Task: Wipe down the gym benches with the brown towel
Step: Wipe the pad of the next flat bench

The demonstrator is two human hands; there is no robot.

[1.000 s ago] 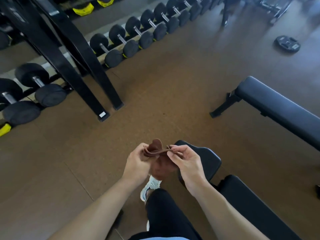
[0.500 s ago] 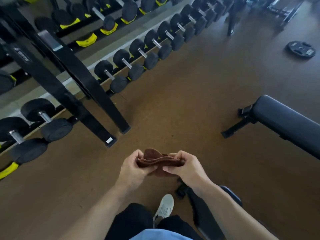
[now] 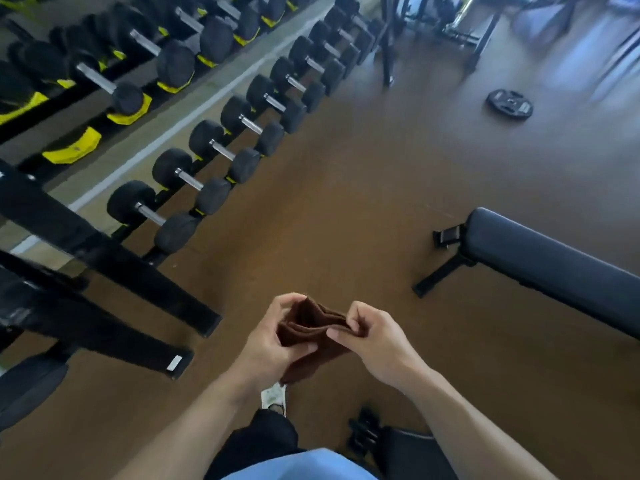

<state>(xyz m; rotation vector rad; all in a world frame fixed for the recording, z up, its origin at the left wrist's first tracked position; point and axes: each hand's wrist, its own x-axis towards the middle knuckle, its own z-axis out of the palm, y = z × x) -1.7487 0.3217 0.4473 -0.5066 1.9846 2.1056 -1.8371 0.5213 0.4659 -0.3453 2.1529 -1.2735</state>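
A: Hand status?
B: Both on the brown towel [image 3: 311,336]. Left hand [image 3: 273,344] grips its left end, fingers [image 3: 304,347] curled round the folded edge. Right hand [image 3: 372,337] pinches the right end.
A: Towel position?
B: Bunched between the two sets of fingers, held in the air over the floor [image 3: 346,209], lower part hanging below the left thumb.
A: Bench?
B: Black padded bench [image 3: 554,268] well apart, right of the right-hand fingers. Dumbbell rack [image 3: 221,150] off to the left.

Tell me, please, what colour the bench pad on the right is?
The bench pad is dark navy, nearly black, seen in the head view.
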